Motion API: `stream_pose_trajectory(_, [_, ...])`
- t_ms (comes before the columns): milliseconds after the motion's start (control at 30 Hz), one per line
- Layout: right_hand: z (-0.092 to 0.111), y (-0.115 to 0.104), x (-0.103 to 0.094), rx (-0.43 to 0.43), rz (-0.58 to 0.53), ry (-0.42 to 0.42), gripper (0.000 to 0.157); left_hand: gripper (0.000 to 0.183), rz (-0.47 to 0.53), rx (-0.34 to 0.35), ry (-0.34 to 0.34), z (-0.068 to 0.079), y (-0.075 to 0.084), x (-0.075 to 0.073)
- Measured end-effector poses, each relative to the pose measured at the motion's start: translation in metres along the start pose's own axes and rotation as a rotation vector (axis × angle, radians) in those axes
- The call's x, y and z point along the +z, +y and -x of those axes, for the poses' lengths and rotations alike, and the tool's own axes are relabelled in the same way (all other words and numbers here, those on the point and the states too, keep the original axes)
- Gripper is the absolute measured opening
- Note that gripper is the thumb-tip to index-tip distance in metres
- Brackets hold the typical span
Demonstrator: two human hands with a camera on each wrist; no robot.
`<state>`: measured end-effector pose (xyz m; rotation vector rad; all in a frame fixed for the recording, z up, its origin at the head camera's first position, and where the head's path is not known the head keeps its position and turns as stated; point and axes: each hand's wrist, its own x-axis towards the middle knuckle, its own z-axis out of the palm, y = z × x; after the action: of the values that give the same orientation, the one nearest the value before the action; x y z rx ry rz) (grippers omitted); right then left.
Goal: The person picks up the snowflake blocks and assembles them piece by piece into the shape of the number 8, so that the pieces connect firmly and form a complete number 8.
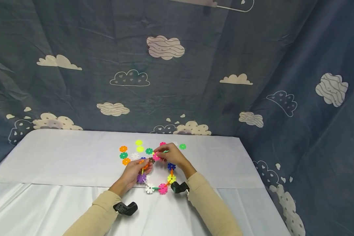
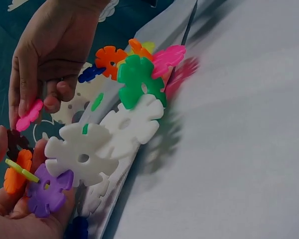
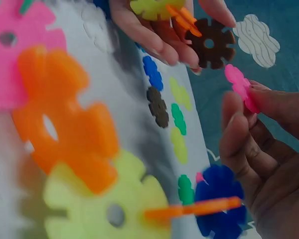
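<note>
A chain of notched plastic flower discs, slotted together, hangs in a loop below the hands. The left hand (image 1: 131,173) holds one end of it, near an orange disc (image 2: 18,172) and a brown disc (image 3: 210,43); a purple disc (image 1: 141,178) follows along the chain. Between thumb and fingers the right hand (image 1: 174,155) pinches a loose pink disc (image 3: 242,89), edge towards the brown one. A small gap parts these two discs in the right wrist view. Further along the loop are a yellow disc (image 1: 171,178) and a blue disc (image 3: 221,199).
Loose discs lie on the white table cover (image 1: 76,157) beyond the hands, among them an orange disc (image 1: 123,149), a yellow-green disc (image 1: 139,143) and a green disc (image 1: 182,146). A dark cloud-print curtain (image 1: 194,98) hangs behind the table and on its right.
</note>
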<state>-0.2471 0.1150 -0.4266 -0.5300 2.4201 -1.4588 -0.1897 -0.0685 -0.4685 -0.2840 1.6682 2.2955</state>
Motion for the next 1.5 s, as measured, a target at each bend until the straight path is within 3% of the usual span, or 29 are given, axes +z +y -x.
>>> stream_pose_trajectory(367, [0.0, -0.004, 0.011, -0.046, -0.009, 0.044, 0.014, 0.033, -0.018, 0.055, -0.054, -0.002, 0.0, -0.004])
stream_pose_trajectory(767, [-0.003, -0.015, 0.005, -0.079, 0.204, 0.012, 0.01, 0.03, -0.131, 0.055, -0.046, 0.0, 0.004, -0.003])
stream_pose_trajectory(1100, [0.0, -0.014, 0.002, -0.07, 0.174, 0.011, 0.011, 0.029, -0.126, 0.055, -0.036, 0.001, 0.005, -0.003])
stream_pose_trajectory(1500, [-0.002, -0.021, 0.009, -0.063, 0.221, 0.013, 0.008, 0.03, -0.122, 0.054, -0.021, 0.002, 0.006, 0.001])
